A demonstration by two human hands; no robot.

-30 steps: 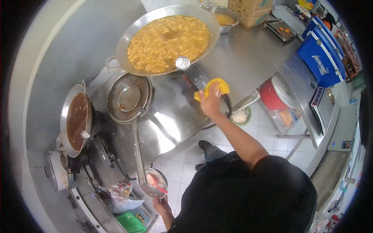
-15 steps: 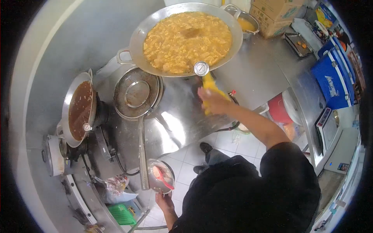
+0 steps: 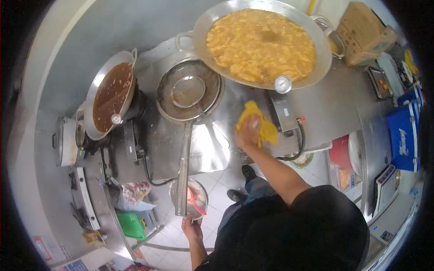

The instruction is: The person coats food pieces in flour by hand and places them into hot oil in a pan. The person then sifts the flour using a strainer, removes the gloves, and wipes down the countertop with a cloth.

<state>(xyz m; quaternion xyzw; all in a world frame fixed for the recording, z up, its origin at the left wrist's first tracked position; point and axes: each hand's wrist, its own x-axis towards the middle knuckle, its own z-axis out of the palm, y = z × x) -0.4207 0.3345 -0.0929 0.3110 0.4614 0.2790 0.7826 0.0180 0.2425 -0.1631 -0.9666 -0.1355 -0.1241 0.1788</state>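
My right hand (image 3: 248, 132) is closed on a yellow cloth (image 3: 267, 133), which lies bunched against the steel counter (image 3: 235, 110) in front of the large wok. My left hand (image 3: 192, 229) grips the near rim of a metal bowl (image 3: 202, 189), low beside the counter's front edge. Inside that bowl rests a red spoon (image 3: 197, 202) with some pale food. The strainer's long handle passes over the bowl's left part. Just beyond the cloth stands the large wok (image 3: 323, 67), full of yellow pieces in bubbling liquid, with a dial thermometer (image 3: 283, 84) at its rim.
At the left, a smaller wok (image 3: 94, 128) holds brown oil with another dial thermometer (image 3: 116, 119). A long-handled strainer (image 3: 165, 97) lies on the counter. A stove control box (image 3: 284, 113) with a black hose is right of the cloth. Cardboard boxes (image 3: 364, 38) stand far right.
My right hand has moved with the yellow cloth from the large wok's near rim to the counter surface. The view has shifted left. My left hand still holds the bowl.
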